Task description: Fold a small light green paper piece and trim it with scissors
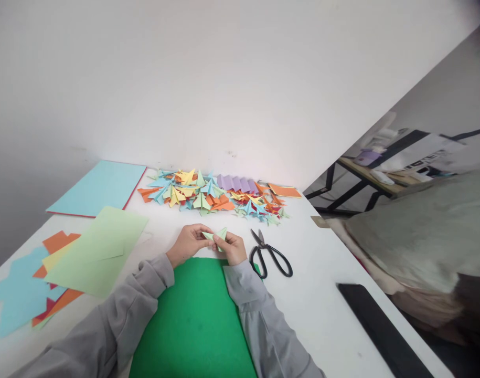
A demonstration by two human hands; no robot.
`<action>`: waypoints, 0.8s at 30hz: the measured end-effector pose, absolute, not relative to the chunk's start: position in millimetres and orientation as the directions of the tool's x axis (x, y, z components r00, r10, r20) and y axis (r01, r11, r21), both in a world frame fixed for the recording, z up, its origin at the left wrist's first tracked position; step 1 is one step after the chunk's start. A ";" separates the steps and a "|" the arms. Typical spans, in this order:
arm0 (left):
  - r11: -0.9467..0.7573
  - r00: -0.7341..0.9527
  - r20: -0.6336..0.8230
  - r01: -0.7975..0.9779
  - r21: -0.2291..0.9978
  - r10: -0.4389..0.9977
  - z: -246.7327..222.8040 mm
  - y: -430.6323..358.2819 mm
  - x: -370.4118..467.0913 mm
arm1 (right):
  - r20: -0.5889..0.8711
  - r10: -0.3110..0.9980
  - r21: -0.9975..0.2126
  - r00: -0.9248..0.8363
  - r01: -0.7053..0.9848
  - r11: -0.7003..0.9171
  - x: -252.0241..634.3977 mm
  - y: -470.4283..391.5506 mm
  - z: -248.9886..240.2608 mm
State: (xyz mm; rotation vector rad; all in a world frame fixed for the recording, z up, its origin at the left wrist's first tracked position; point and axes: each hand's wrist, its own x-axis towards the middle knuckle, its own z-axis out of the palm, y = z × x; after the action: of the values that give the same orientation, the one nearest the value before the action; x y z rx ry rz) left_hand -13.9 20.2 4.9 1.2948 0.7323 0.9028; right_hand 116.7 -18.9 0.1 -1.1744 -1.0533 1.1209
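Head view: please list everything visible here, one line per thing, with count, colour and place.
small folded pale-green paper piece: one, pinched between both hands
dark-green sheet: one, under the forearms
black-handled scissors: one, right of the hands
pile of folded paper shapes: many, mixed colours, far edge
purple pleated paper: one, in the pile
orange sheet: one, right end of pile
light-blue sheet: one, far left
pale-green sheet: one, left
cut paper scraps: several, blue, orange, yellow, near left
black flat strip: one, right edge
white table: one
left hand: one, grey sleeve
right hand: one, grey sleeve
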 end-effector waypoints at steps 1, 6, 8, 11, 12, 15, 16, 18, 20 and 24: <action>0.049 0.503 0.046 -0.173 0.984 0.863 5.1 20.2 -14.0 | 0.022 0.991 -0.994 0.129 -0.105 0.036 117.4 -19.1 0.6; 0.106 0.578 0.069 -0.262 0.959 0.813 10.2 18.6 -14.7 | -0.059 0.996 -0.975 0.063 -0.216 -0.044 120.3 -17.6 -2.4; 0.124 0.594 0.075 -0.287 0.950 0.801 12.1 17.7 -15.0 | -0.093 0.995 -0.961 0.036 -0.266 -0.081 120.5 -16.3 -4.8; 0.137 0.594 0.068 -0.294 0.946 0.802 11.5 17.5 -15.3 | -0.125 0.992 -0.947 0.024 -0.300 -0.112 120.6 -15.1 -7.6; 0.128 0.576 0.061 -0.283 0.951 0.815 10.5 17.9 -15.5 | -0.117 0.993 -0.947 0.032 -0.303 -0.102 120.7 -14.9 -8.4; 0.093 0.513 0.036 -0.223 0.970 0.857 7.7 19.8 -16.3 | -0.042 0.997 -0.956 0.064 -0.292 -0.022 121.8 -15.0 -10.1; 0.090 0.504 0.029 -0.211 0.973 0.863 7.4 20.4 -16.6 | -0.021 0.997 -0.961 0.071 -0.278 0.000 122.3 -15.2 -10.2; 0.103 0.506 0.017 -0.207 0.973 0.862 8.3 20.9 -17.1 | -0.001 0.996 -0.971 0.087 -0.239 0.019 123.3 -15.7 -9.4; 0.118 0.509 0.009 -0.217 0.969 0.861 10.3 20.7 -17.3 | 0.005 0.993 -0.982 0.118 -0.187 0.028 123.7 -16.4 -6.9; 0.115 0.482 0.003 -0.214 0.970 0.876 12.0 20.2 -16.8 | 0.039 0.982 -0.996 0.187 -0.069 0.053 122.4 -18.0 -0.1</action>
State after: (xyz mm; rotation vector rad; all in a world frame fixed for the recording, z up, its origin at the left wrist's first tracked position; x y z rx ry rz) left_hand -16.8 20.2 12.0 1.1914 0.7013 0.9025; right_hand 122.4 -18.0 -0.1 -1.2042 -1.0400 1.0726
